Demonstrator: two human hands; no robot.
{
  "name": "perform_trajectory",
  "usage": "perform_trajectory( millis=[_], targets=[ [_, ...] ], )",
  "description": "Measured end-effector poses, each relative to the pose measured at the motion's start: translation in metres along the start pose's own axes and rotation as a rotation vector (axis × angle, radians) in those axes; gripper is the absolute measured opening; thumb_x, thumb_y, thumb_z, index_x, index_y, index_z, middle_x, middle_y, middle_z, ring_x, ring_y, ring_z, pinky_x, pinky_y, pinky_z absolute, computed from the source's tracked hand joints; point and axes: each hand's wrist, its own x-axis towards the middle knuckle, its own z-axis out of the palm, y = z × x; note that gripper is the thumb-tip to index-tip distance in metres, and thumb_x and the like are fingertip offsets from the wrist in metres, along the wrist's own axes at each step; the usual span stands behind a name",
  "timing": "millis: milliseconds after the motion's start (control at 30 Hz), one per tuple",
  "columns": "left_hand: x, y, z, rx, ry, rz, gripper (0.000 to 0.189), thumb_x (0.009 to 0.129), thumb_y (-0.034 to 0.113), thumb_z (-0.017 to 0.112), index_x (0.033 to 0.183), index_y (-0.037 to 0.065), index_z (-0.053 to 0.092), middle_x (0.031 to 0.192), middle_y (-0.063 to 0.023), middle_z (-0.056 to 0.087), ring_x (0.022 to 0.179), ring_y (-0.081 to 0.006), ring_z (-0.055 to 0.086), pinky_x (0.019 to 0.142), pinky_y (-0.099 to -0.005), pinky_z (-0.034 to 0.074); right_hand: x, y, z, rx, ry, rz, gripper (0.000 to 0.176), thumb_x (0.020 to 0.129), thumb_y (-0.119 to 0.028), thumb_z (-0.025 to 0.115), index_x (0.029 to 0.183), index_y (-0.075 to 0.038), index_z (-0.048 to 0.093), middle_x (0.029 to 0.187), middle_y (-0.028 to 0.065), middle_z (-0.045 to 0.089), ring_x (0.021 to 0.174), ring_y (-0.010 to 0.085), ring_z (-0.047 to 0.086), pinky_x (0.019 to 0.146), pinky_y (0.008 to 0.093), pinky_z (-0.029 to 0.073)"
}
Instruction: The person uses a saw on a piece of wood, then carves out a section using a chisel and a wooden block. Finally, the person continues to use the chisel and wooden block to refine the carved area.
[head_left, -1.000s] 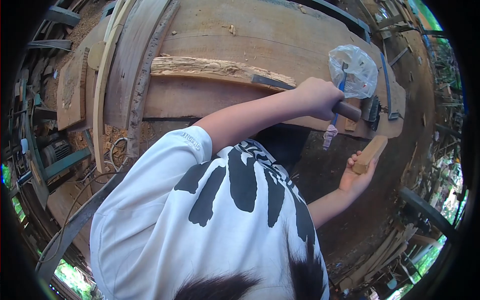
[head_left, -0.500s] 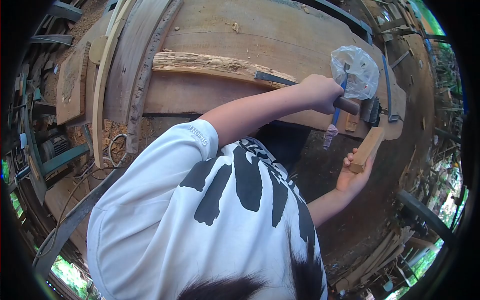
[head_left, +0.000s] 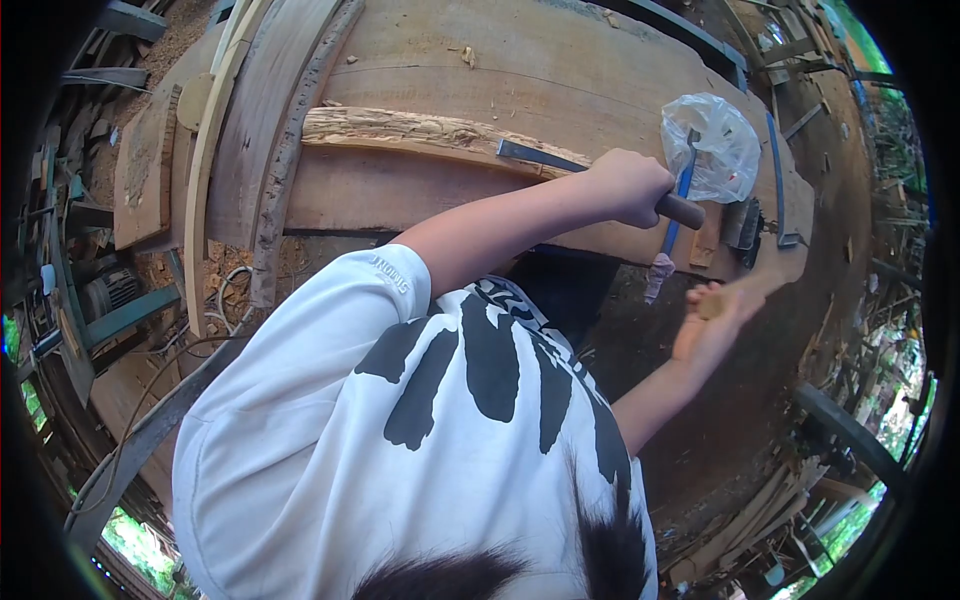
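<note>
My left hand [head_left: 635, 188] is wrapped round the handle of a chisel [head_left: 545, 155], whose flat metal blade points left across a rough-edged wooden strip [head_left: 400, 130]. The wooden handle end sticks out below the fist. To the right and lower, my right hand [head_left: 715, 312] grips a wooden block [head_left: 711, 306], its near end showing in the palm and its far part blurred by motion. Just beyond the left hand lies a blue-shafted tool [head_left: 685, 182] with a pinkish wrapped end, overlapping a clear plastic bag [head_left: 730, 150].
A broad wooden plank [head_left: 570, 70] forms the work surface. Long boards [head_left: 270, 120] lie across its left end. A dark brush-like object [head_left: 741, 222], a small wood piece [head_left: 704, 246] and a bluish metal bar [head_left: 776, 180] lie at the right. Scrap wood [head_left: 760, 510] is piled lower right.
My right hand has turned the wooden block, so its end now faces me and its far part blurs. My left hand and the chisel have shifted slightly left.
</note>
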Motion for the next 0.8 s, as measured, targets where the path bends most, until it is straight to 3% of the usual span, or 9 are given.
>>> perform_trajectory(
  millis=[67, 233, 333, 367, 467, 500, 600, 633, 800],
  targets=[
    [0.001, -0.002, -0.002, 0.015, -0.001, -0.011, 0.025, 0.070, 0.022, 0.065, 0.092, 0.011, 0.069, 0.086, -0.0127, 0.070, 0.084, -0.0319, 0.068, 0.075, -0.0439, 0.055, -0.008, -0.006, -0.012, -0.134, -0.517, 0.299, 0.057, 0.099, -0.024, 0.050, 0.150, -0.017, 0.025, 0.101, 0.0169, 0.054, 0.074, 0.0190, 0.055, 0.059, 0.0295, 0.046],
    [-0.004, -0.004, -0.005, 0.011, -0.007, -0.021, 0.025, 0.070, 0.023, 0.066, 0.092, 0.011, 0.069, 0.086, -0.0129, 0.070, 0.083, -0.0319, 0.068, 0.074, -0.0440, 0.055, 0.017, 0.004, -0.024, 0.085, -0.188, 0.182, 0.058, 0.100, -0.027, 0.048, 0.151, -0.015, 0.022, 0.100, 0.0161, 0.053, 0.075, 0.0185, 0.054, 0.058, 0.0292, 0.045],
    [-0.006, -0.003, -0.007, -0.019, 0.007, -0.006, 0.025, 0.070, 0.023, 0.066, 0.092, 0.012, 0.069, 0.085, -0.0130, 0.070, 0.083, -0.0319, 0.068, 0.074, -0.0439, 0.055, -0.001, 0.011, -0.013, -0.075, -0.300, 0.219, 0.066, 0.100, -0.027, 0.048, 0.154, -0.017, 0.011, 0.101, 0.0165, 0.053, 0.075, 0.0191, 0.054, 0.059, 0.0305, 0.046],
    [-0.005, -0.006, -0.005, 0.007, 0.001, -0.019, 0.025, 0.070, 0.023, 0.065, 0.092, 0.012, 0.069, 0.085, -0.0130, 0.070, 0.083, -0.0319, 0.068, 0.074, -0.0439, 0.055, -0.025, -0.009, 0.002, -0.144, -0.566, 0.269, 0.069, 0.100, -0.026, 0.049, 0.155, -0.018, 0.006, 0.101, 0.0175, 0.053, 0.074, 0.0197, 0.055, 0.059, 0.0315, 0.047],
    [-0.007, -0.008, -0.005, 0.022, -0.002, -0.032, 0.025, 0.070, 0.023, 0.065, 0.092, 0.012, 0.069, 0.085, -0.0131, 0.070, 0.082, -0.0320, 0.068, 0.074, -0.0439, 0.055, -0.017, -0.012, -0.001, -0.075, -0.404, 0.243, 0.072, 0.100, -0.026, 0.049, 0.155, -0.019, 0.002, 0.102, 0.0186, 0.054, 0.072, 0.0199, 0.055, 0.059, 0.0324, 0.048],
    [-0.008, -0.008, -0.006, 0.013, 0.006, -0.031, 0.025, 0.070, 0.023, 0.065, 0.092, 0.012, 0.069, 0.084, -0.0132, 0.070, 0.082, -0.0319, 0.068, 0.074, -0.0439, 0.055, -0.012, -0.007, 0.003, -0.040, -0.186, 0.170, 0.070, 0.100, -0.026, 0.049, 0.154, -0.018, 0.006, 0.103, 0.0194, 0.055, 0.070, 0.0201, 0.055, 0.059, 0.0321, 0.048],
    [-0.010, -0.005, -0.005, 0.001, 0.010, -0.016, 0.025, 0.070, 0.023, 0.065, 0.092, 0.011, 0.069, 0.085, -0.0133, 0.070, 0.082, -0.0320, 0.068, 0.074, -0.0436, 0.055, -0.012, 0.010, 0.009, -0.115, -0.244, 0.183, 0.060, 0.100, -0.027, 0.048, 0.150, -0.011, 0.019, 0.103, 0.0193, 0.055, 0.072, 0.0203, 0.056, 0.059, 0.0314, 0.048],
    [-0.009, -0.007, -0.006, 0.003, 0.012, -0.016, 0.025, 0.070, 0.023, 0.065, 0.092, 0.011, 0.069, 0.085, -0.0133, 0.070, 0.082, -0.0320, 0.068, 0.074, -0.0436, 0.055, -0.022, 0.005, 0.004, -0.146, -0.541, 0.248, 0.051, 0.100, -0.025, 0.049, 0.143, -0.006, 0.030, 0.102, 0.0188, 0.055, 0.074, 0.0203, 0.056, 0.060, 0.0308, 0.048],
    [-0.008, -0.010, -0.007, -0.016, 0.039, -0.015, 0.025, 0.069, 0.023, 0.065, 0.091, 0.011, 0.069, 0.084, -0.0137, 0.070, 0.082, -0.0325, 0.068, 0.074, -0.0437, 0.055, -0.023, 0.001, 0.012, 0.027, -0.357, 0.235, 0.047, 0.099, -0.024, 0.050, 0.139, -0.004, 0.035, 0.102, 0.0178, 0.055, 0.075, 0.0197, 0.056, 0.060, 0.0305, 0.048]
  ],
)
